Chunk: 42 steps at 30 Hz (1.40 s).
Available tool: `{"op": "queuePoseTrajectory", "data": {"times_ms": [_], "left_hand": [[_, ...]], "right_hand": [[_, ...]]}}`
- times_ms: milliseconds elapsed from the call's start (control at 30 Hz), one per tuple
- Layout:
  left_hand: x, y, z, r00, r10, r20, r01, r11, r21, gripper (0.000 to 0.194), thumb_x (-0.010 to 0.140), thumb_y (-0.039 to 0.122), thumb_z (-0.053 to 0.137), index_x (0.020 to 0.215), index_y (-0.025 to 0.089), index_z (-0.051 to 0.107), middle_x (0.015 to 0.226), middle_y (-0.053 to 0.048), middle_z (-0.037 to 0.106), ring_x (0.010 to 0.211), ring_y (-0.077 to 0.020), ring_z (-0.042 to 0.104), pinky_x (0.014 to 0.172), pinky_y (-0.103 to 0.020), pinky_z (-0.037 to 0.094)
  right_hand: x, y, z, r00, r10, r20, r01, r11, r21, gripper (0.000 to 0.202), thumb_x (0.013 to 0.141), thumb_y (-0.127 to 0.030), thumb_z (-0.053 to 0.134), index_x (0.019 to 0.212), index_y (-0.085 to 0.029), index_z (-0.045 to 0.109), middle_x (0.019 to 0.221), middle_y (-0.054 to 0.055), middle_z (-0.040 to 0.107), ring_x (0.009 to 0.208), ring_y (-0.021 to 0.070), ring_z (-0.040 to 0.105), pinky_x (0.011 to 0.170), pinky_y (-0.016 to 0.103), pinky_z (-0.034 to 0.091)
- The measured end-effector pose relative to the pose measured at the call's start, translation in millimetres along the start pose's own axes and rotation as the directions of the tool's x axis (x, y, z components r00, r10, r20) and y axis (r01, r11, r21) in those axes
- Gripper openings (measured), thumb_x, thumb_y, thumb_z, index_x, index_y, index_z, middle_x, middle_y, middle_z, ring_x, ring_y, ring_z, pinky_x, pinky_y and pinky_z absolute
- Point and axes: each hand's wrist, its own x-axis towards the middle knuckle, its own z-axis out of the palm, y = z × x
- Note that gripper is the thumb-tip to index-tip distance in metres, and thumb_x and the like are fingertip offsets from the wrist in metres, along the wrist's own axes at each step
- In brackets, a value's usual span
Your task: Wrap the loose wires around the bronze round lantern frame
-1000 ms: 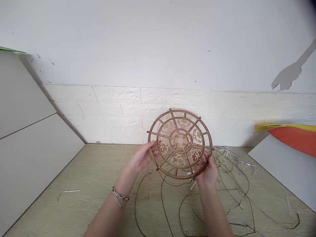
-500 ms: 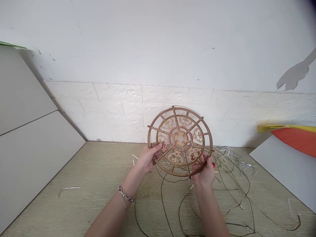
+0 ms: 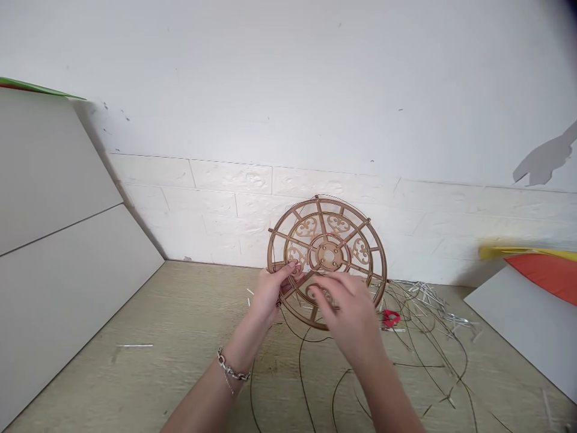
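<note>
And here's the wheel (image 3: 330,245), tilted upright over the table (image 3: 189,337), its left rim gripped by the left hand (image 3: 267,293), while the right hand (image 3: 355,316) curls before its lower face, fingertips nearer the hub, any pinch impossible to tell.

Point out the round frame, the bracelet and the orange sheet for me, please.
Round frame (image 3: 337,255): head view, on the hub, beside its central hole.
Bracelet (image 3: 231,371): head view, on the chain links around the left wrist.
Orange sheet (image 3: 547,276): head view, middle of its visible face.
</note>
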Motion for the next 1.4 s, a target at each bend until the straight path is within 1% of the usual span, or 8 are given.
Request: {"op": "queuePoseTrajectory", "data": {"times_ms": [167, 567, 800, 867, 1067, 1200, 1300, 1400], "left_hand": [[1, 5, -3.7, 1.0, -0.017, 0.003, 0.017, 1.0, 0.004, 0.022, 0.06, 0.025, 0.072, 0.077, 0.011, 0.067, 0.073, -0.008, 0.069, 0.067, -0.0178, 0.064, 0.068, -0.029, 0.051], [10, 0, -12.7, 1.0, 0.022, -0.006, -0.021, 0.997, 0.075, 0.024, 0.057, 0.027, 0.074, 0.074, 0.011, 0.069, 0.076, -0.01, 0.07, 0.069, -0.0187, 0.064, 0.065, -0.028, 0.049], [12, 5, -18.1, 0.999, 0.033, 0.02, -0.034, 0.997, 0.063, 0.021, 0.058, 0.026, 0.073, 0.072, 0.01, 0.069, 0.073, -0.009, 0.069, 0.064, -0.0162, 0.062, 0.06, -0.025, 0.049], [12, 7, -18.6, 0.999, 0.028, 0.015, -0.029, 0.998, 0.05, 0.021, 0.058, 0.024, 0.073, 0.072, 0.01, 0.068, 0.073, -0.009, 0.069, 0.066, -0.0166, 0.063, 0.062, -0.025, 0.049], [14, 10, -22.1, 1.0, 0.02, 0.012, -0.02, 1.0, 0.02, 0.024, 0.057, 0.025, 0.074, 0.074, 0.01, 0.067, 0.073, -0.01, 0.069, 0.067, -0.0183, 0.064, 0.067, -0.029, 0.051], [16, 11, -25.6, 0.999, 0.015, 0.028, -0.015, 1.0, 0.009, 0.025, 0.056, 0.025, 0.074, 0.074, 0.009, 0.068, 0.073, -0.009, 0.069, 0.065, -0.0166, 0.064, 0.067, -0.027, 0.051], [15, 12, -25.0, 1.0, 0.01, 0.028, -0.01, 1.0, 0.013, 0.024, 0.057, 0.025, 0.074, 0.074, 0.009, 0.068, 0.072, -0.009, 0.069, 0.065, -0.0155, 0.064, 0.067, -0.026, 0.051], [14, 11, -22.7, 0.999, 0.013, 0.034, -0.014, 1.0, 0.025, 0.024, 0.057, 0.025, 0.074, 0.073, 0.009, 0.068, 0.073, -0.009, 0.07, 0.066, -0.0158, 0.064, 0.065, -0.025, 0.05]], "right_hand": [[15, -17, 22, 0.933, -0.05, 0.357, 0.11, 0.983, -0.148, 0.013, 0.083, -0.018, 0.05, 0.08, -0.02, 0.063, 0.081, 0.004, 0.06, 0.078, 0.0168, 0.054, 0.073, 0.031, 0.039], [20, -21, 35, 0.88, 0.108, 0.462, 0.003, 0.972, -0.234, 0.014, 0.082, -0.017, 0.05, 0.075, -0.02, 0.061, 0.077, 0.001, 0.059, 0.072, 0.0153, 0.056, 0.059, 0.025, 0.038], [34, -17, 34, 0.767, -0.28, 0.577, 0.464, 0.863, -0.199, 0.016, 0.08, -0.008, 0.045, 0.083, -0.014, 0.06, 0.083, 0.007, 0.059, 0.08, 0.0189, 0.055, 0.071, 0.029, 0.04], [31, -20, 37, 0.797, -0.244, 0.552, 0.425, 0.877, -0.225, 0.017, 0.08, -0.009, 0.045, 0.082, -0.014, 0.061, 0.082, 0.007, 0.06, 0.078, 0.0191, 0.055, 0.069, 0.029, 0.04], [2, -27, 61, 0.951, 0.148, 0.271, -0.117, 0.985, -0.126, 0.016, 0.083, -0.018, 0.046, 0.081, -0.019, 0.062, 0.078, 0.001, 0.062, 0.07, 0.0126, 0.058, 0.06, 0.022, 0.039], [3, -23, 60, 0.96, -0.013, 0.279, 0.069, 0.979, -0.193, 0.02, 0.085, -0.017, 0.043, 0.083, -0.018, 0.062, 0.076, 0.003, 0.061, 0.066, 0.0132, 0.058, 0.057, 0.023, 0.036], [15, -24, 48, 0.884, -0.168, 0.436, 0.286, 0.932, -0.22, 0.02, 0.083, -0.013, 0.043, 0.084, -0.016, 0.062, 0.076, 0.005, 0.062, 0.068, 0.015, 0.057, 0.06, 0.025, 0.036], [20, -31, 45, 0.899, 0.044, 0.435, 0.065, 0.97, -0.234, 0.016, 0.081, -0.016, 0.046, 0.077, -0.018, 0.062, 0.072, 0.004, 0.063, 0.064, 0.015, 0.057, 0.057, 0.024, 0.035]]}}
